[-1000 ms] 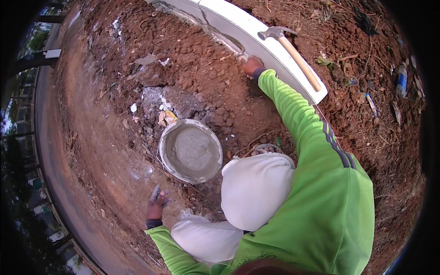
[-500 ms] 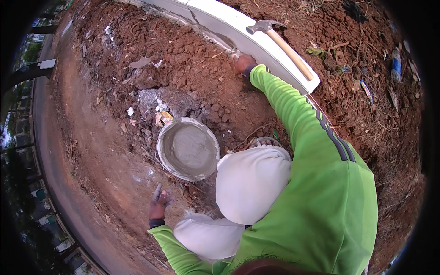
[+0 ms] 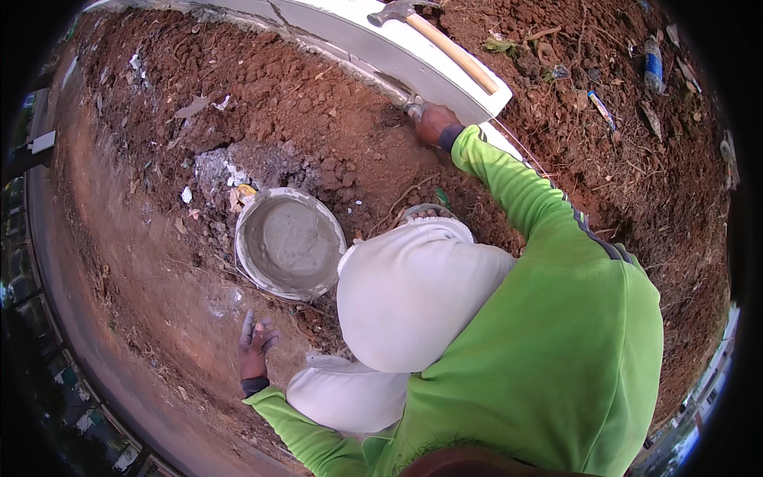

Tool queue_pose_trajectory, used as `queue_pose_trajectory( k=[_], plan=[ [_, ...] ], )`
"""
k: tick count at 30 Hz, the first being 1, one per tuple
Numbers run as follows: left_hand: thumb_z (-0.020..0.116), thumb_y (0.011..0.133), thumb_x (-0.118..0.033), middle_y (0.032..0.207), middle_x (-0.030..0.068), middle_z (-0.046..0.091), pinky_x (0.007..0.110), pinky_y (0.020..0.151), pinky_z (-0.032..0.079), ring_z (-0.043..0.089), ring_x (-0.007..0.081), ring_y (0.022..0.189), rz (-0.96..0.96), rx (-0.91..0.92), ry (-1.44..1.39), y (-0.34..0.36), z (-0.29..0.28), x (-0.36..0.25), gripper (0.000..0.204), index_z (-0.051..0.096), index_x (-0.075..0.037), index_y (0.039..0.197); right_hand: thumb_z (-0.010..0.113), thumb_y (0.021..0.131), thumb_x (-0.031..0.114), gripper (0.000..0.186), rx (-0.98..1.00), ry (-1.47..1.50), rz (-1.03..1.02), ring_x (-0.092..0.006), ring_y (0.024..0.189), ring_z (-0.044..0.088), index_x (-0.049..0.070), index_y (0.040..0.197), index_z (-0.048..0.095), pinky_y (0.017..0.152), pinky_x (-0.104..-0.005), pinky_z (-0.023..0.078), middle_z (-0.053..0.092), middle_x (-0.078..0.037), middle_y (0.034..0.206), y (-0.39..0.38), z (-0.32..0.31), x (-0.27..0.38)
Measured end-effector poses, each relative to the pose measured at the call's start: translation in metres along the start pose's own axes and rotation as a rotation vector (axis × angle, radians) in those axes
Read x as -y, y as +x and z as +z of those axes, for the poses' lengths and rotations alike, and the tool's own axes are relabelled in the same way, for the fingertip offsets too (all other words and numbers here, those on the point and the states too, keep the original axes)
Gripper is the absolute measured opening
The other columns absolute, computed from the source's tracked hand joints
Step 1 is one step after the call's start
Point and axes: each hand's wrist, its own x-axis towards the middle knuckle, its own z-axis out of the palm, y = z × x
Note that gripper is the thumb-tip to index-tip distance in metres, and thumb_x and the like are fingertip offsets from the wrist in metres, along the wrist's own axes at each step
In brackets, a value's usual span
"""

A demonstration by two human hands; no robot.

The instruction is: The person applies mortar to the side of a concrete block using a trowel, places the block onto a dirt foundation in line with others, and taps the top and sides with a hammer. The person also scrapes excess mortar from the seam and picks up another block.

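My right hand point(image 3: 435, 123) is closed round a small grey metal tool point(image 3: 412, 108), perhaps a trowel, held against the foot of a white kerb point(image 3: 318, 20) near its right end, where grey mortar lines the seam. A claw hammer with a wooden handle point(image 3: 445, 48) lies on the kerb's top. My left hand point(image 3: 254, 342), its fingers apart and dusted grey, is empty over the dirt, just below a round bucket point(image 3: 290, 246) of wet grey mortar.
Loose red soil point(image 3: 302, 103) with paper scraps surrounds the bucket. A plastic bottle point(image 3: 653, 63) and other litter lie beyond the kerb. A road point(image 3: 52, 254) runs along the left. My white-clad knees point(image 3: 413, 294) are beside the bucket.
The view has shifted, so the kerb and bucket appear further up and left. My right hand with the tool has moved along the seam toward the kerb's right end.
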Motion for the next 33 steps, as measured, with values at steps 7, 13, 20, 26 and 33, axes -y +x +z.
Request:
queue_pose_trajectory(
  k=[7, 13, 20, 26, 33],
  plan=[
    [0.058, 0.105, -0.027, 0.130, 0.0149, 0.063, 0.029, 0.082, 0.057, 0.069, 0.0177, 0.096, 0.031, 0.001, 0.023, -0.002, 0.011, -0.021, 0.065, 0.029, -0.007, 0.159, 0.052, 0.101, 0.042, 0.045, -0.171, 0.006, 0.045, -0.0497, 0.089, 0.067, 0.001, 0.116, 0.063, 0.083, -0.0553, 0.053, 0.069, -0.031, 0.094, -0.092, 0.008, -0.069],
    [0.061, 0.103, -0.030, 0.130, 0.0147, 0.064, 0.028, 0.083, 0.057, 0.069, 0.0155, 0.095, 0.029, 0.063, 0.057, 0.016, 0.010, -0.021, 0.069, 0.028, -0.007, 0.160, 0.054, 0.099, 0.033, 0.037, 0.011, -0.083, 0.038, -0.0489, 0.083, 0.067, -0.001, 0.111, 0.061, 0.079, -0.0553, 0.053, 0.069, -0.031, 0.088, -0.127, -0.009, -0.092],
    [0.061, 0.103, -0.032, 0.131, 0.0135, 0.064, 0.027, 0.081, 0.056, 0.068, 0.0147, 0.095, 0.068, 0.100, 0.056, 0.029, 0.017, -0.032, 0.070, 0.029, -0.007, 0.159, 0.062, 0.088, 0.025, 0.034, 0.099, -0.245, 0.099, -0.0448, 0.087, 0.069, 0.000, 0.111, 0.062, 0.081, -0.0522, 0.055, 0.070, -0.028, 0.092, -0.143, -0.030, -0.110],
    [0.061, 0.103, -0.031, 0.130, 0.0132, 0.065, 0.027, 0.081, 0.056, 0.069, 0.0159, 0.095, 0.075, 0.088, 0.068, 0.026, 0.019, -0.032, 0.069, 0.029, -0.007, 0.159, 0.061, 0.089, 0.026, 0.031, -0.009, -0.130, 0.191, -0.0458, 0.088, 0.069, 0.002, 0.108, 0.062, 0.080, -0.0527, 0.055, 0.070, -0.027, 0.091, -0.116, -0.018, -0.036],
    [0.063, 0.102, -0.033, 0.129, 0.0150, 0.065, 0.027, 0.079, 0.055, 0.070, 0.0171, 0.096, 0.044, 0.091, 0.074, 0.021, 0.007, -0.014, 0.072, 0.029, -0.007, 0.160, 0.059, 0.093, 0.030, 0.035, -0.049, -0.102, -0.017, -0.0480, 0.084, 0.067, -0.001, 0.108, 0.062, 0.079, -0.0552, 0.054, 0.069, -0.029, 0.089, -0.106, 0.008, -0.056]
  ],
)
